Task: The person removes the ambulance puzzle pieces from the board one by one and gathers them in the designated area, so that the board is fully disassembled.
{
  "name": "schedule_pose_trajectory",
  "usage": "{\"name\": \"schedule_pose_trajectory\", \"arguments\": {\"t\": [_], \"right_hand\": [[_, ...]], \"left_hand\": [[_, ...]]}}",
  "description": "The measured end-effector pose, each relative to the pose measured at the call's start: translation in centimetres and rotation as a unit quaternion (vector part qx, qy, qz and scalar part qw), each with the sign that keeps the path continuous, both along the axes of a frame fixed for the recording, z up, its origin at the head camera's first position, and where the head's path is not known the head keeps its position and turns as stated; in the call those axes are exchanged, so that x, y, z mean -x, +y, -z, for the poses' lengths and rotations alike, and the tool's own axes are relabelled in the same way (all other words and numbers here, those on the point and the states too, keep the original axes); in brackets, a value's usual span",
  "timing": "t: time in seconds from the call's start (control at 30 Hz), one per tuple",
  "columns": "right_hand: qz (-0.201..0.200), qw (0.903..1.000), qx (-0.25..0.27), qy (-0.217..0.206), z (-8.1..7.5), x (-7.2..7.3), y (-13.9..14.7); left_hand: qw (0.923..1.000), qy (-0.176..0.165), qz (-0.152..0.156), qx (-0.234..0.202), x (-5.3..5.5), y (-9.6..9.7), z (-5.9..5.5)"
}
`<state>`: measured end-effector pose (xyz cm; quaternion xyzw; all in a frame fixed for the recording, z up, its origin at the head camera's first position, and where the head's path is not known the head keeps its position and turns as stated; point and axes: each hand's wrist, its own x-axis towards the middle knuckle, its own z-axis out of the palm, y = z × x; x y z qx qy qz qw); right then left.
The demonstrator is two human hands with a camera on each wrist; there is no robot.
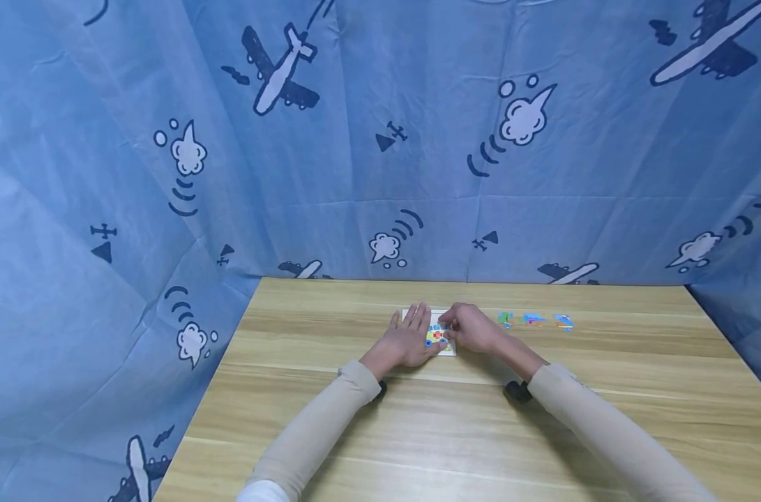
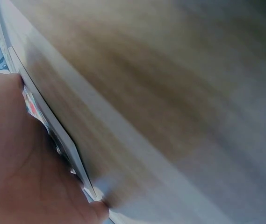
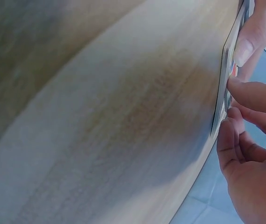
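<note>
A small puzzle board [image 1: 436,335] with a white border and a yellow vehicle picture lies on the wooden table. My left hand [image 1: 409,342] rests over its left side with fingers spread, thumb along the lower edge. At the board's right side, my right hand [image 1: 474,328] has its thumb and fingers bent in close to the picture. In the right wrist view the thumb and index fingertips of the right hand [image 3: 252,140] come together around a small puzzle piece [image 3: 227,100] at the board, mostly hidden by the fingers. The left wrist view shows the board [image 2: 53,119] edge-on beneath the palm.
Right of the right hand, three loose colourful puzzle pieces lie in a row: a green-and-blue one [image 1: 506,320], a blue-and-orange one [image 1: 533,319] and a mostly blue one [image 1: 563,321]. A blue curtain [image 1: 355,174] printed with airplanes hangs behind the table [image 1: 418,432].
</note>
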<state>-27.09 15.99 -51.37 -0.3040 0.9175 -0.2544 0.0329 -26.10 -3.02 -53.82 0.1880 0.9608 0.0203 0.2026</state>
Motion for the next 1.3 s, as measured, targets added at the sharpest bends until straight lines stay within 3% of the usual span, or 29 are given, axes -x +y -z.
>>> {"name": "schedule_pose_trajectory", "arguments": {"t": [0.5, 0.73, 0.97, 1.3], "right_hand": [[0.007, 0.9996, 0.022, 0.014, 0.6, -0.4, 0.4], [0.038, 0.9970, 0.066, -0.017, 0.9, -0.7, 1.1], [0.060, 0.9930, 0.092, -0.044, 0.4, -1.0, 1.1], [0.109, 0.9811, 0.144, -0.069, -0.5, -1.1, 2.4]], "left_hand": [[1.0000, -0.007, -0.003, 0.006, -0.1, 0.2, -0.1], [1.0000, 0.000, 0.003, -0.003, -0.3, 0.2, -0.8], [0.9999, -0.008, -0.005, 0.005, 0.3, 0.3, 0.0], [1.0000, -0.007, -0.004, 0.002, 0.2, 0.2, 0.0]]}}
